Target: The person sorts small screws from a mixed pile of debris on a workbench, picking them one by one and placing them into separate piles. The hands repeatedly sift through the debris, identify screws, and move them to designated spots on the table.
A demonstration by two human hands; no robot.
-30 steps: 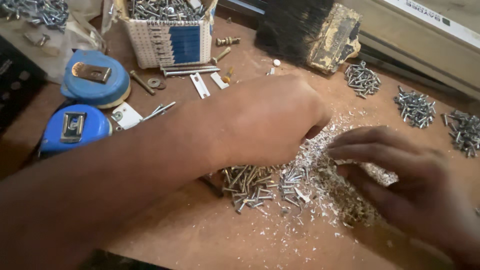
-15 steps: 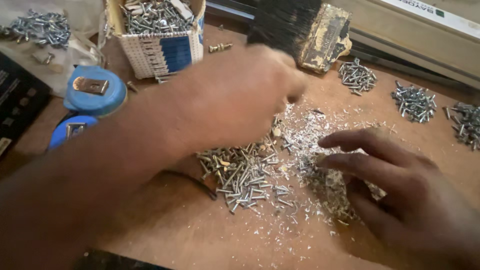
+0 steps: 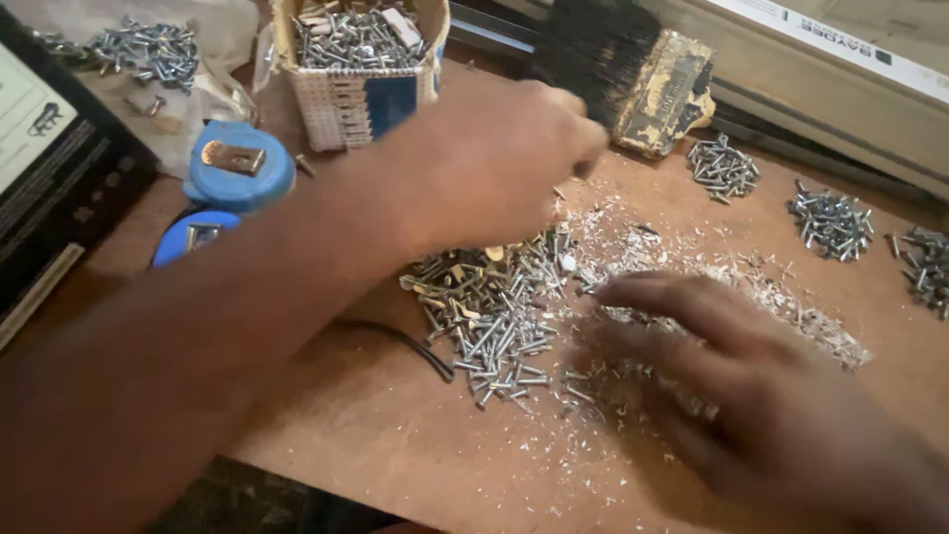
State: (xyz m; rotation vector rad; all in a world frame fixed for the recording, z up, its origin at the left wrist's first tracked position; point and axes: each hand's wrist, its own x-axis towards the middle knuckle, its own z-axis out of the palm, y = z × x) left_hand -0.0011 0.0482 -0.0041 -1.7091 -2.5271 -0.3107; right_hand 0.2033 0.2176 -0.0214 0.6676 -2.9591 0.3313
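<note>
Brown hardboard tabletop (image 3: 395, 435) fills the frame, dusted with pale metal shavings (image 3: 791, 307). Left hand (image 3: 484, 163), at upper centre, is curled, fingertips pinched; around what I cannot tell. Right hand (image 3: 751, 396), lower right, lies flat and open, fingers spread over the loose heap of small silver screws (image 3: 494, 316) at centre, seemingly to spread them.

Bare table (image 3: 395, 435) is left open near the screw pile (image 3: 494, 316). The far side is blocked by a brush (image 3: 633, 69) and a screw box (image 3: 361, 69), the left by blue tape measures (image 3: 232, 178).
</note>
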